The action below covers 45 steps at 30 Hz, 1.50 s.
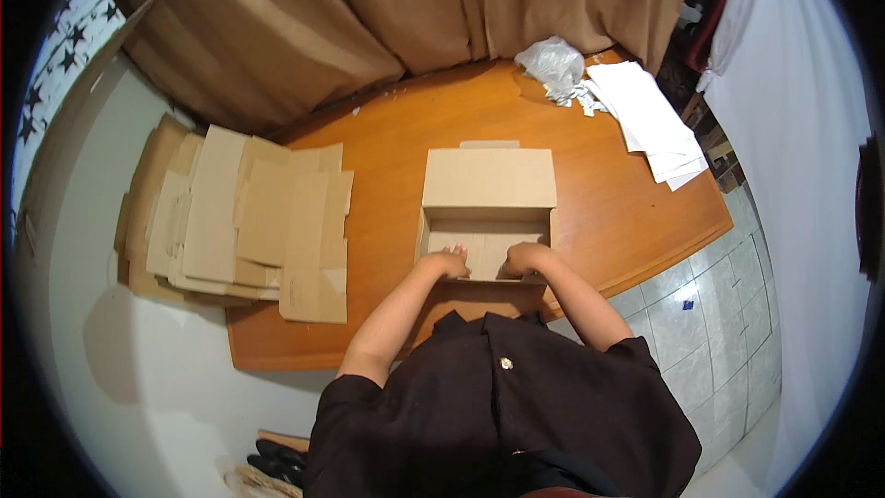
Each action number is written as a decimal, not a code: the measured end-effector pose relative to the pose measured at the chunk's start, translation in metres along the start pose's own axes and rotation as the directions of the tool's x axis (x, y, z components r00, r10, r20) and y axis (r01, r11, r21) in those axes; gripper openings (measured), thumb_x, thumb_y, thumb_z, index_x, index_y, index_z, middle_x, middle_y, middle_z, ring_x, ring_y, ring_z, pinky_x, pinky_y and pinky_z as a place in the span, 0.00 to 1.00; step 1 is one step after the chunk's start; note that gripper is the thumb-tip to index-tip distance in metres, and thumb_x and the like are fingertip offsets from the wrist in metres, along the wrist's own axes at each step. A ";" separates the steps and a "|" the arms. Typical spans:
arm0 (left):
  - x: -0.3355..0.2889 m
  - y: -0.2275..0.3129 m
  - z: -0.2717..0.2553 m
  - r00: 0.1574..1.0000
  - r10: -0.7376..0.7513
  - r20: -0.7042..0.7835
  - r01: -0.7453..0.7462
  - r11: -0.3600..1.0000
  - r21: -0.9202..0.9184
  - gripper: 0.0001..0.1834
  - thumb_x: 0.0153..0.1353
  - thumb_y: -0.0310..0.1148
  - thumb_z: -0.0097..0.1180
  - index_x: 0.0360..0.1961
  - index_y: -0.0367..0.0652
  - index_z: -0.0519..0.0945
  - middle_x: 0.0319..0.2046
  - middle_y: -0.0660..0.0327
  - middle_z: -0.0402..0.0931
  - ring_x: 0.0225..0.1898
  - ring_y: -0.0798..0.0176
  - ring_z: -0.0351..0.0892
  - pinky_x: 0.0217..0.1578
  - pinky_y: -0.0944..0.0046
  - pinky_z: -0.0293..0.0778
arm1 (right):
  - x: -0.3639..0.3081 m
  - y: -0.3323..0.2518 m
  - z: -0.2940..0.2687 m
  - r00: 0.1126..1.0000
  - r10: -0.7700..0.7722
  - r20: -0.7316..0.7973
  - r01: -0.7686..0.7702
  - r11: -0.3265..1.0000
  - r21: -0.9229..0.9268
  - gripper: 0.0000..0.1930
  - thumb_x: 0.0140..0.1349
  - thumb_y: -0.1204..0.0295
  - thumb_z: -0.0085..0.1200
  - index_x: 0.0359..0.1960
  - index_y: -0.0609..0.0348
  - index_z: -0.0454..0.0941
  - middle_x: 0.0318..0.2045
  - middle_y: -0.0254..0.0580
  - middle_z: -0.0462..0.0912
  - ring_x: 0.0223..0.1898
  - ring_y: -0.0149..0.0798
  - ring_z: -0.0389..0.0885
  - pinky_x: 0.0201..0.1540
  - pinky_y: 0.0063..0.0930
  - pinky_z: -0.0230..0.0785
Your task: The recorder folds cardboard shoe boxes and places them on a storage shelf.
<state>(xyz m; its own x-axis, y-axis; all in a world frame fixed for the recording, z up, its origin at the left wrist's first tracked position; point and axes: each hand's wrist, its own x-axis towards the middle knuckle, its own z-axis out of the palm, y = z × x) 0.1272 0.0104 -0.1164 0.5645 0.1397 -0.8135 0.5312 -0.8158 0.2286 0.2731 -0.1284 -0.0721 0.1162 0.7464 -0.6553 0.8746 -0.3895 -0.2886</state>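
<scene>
1. At the near edge of the wooden table [627,212], right before the person, sits an opened cardboard box [487,242]; its far flap [489,177] is raised and leans back, with a narrow tab along the top; its near flap [479,298] lies toward the person's body.
2. Over the left part of the box's near side reaches the left hand [448,264]; its fingers are fairly straight and slightly apart inside the box; whether they grip the near wall, I cannot tell.
3. Over the right part of that same side reaches the right hand [524,259]; its fingers are bent down into the box, their tips hidden; whether they grasp the cardboard or only press on it, I cannot tell.
4. Left of the box, and apart from it, lies a pile of flattened cardboard [286,217], partly beyond the table's left edge.
5. At the far right corner lie white sheets [650,120], overlapping; just beside them are paper scraps [586,98] and a clear plastic bag [551,63]; a brown curtain [369,0] hangs behind the table.
</scene>
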 end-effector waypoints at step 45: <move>-0.011 0.196 -0.073 -0.025 -0.183 -0.983 -0.342 0.925 -0.163 0.10 0.55 0.25 0.52 0.38 0.37 0.78 0.30 0.53 0.77 0.34 0.53 0.76 0.38 0.59 0.70 | -0.024 0.415 -0.085 0.439 0.166 -0.883 -0.127 0.984 0.121 0.15 0.53 0.73 0.56 0.44 0.45 0.79 0.46 0.32 0.77 0.56 0.39 0.68 0.63 0.63 0.41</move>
<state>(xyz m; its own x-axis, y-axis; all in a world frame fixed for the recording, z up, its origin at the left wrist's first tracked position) 0.2713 -0.1103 -0.0231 0.5095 0.6971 0.5045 0.4016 -0.7111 0.5771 0.6737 -0.2626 -0.1167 0.6116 0.7397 0.2807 0.7890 -0.5441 -0.2855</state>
